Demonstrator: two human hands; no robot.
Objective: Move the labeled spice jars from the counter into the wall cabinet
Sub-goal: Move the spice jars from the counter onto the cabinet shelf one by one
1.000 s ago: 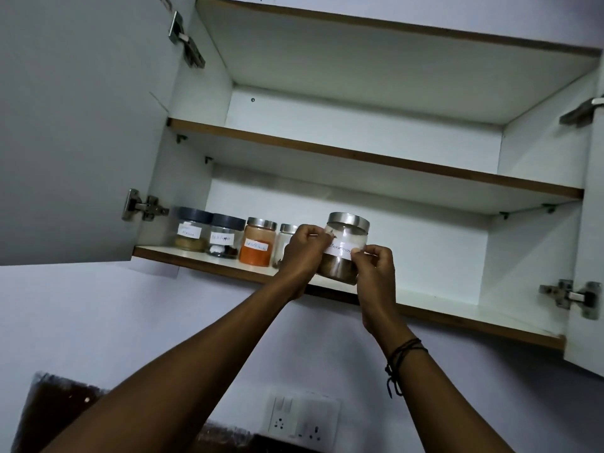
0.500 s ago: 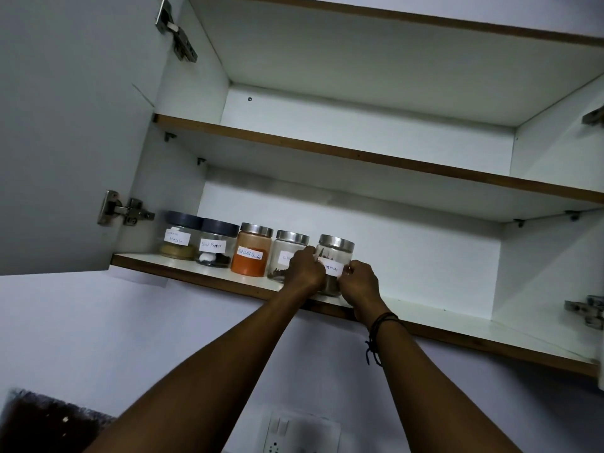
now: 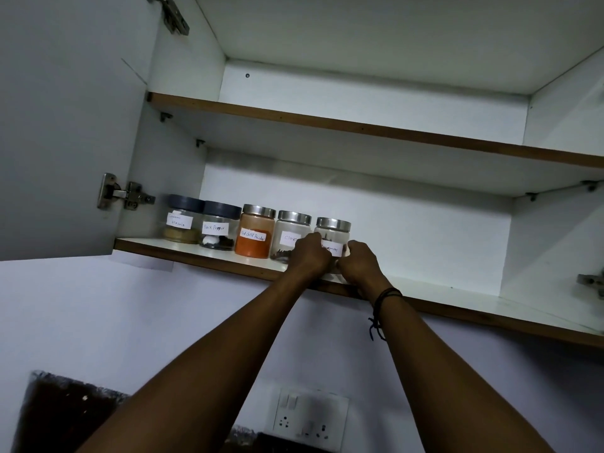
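Both hands' [image 3: 310, 256] [image 3: 359, 263] grip around the fifth jar [image 3: 332, 235], cloves jar [image 3: 292, 237] tight alongside, on the lower shelf [image 3: 457, 299].

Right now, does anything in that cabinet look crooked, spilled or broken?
Nothing stands out. Five labeled jars stand upright in a neat row on the bottom shelf; both hands, left and right, grip the rightmost jar. No spills or damage show.

1. The jar [image 3: 332, 237] between the fingers [image 3: 313, 248] has a silver lid and a white label.
2. Left of the fingers, a jar of orange powder [image 3: 255, 235].
3. Further left, two jars with dark blue lids [image 3: 202, 207].
4. The cabinet [image 3: 359, 197] is white, its shelf edges brown.
5. Below the fingers, a black wristband [image 3: 385, 294].
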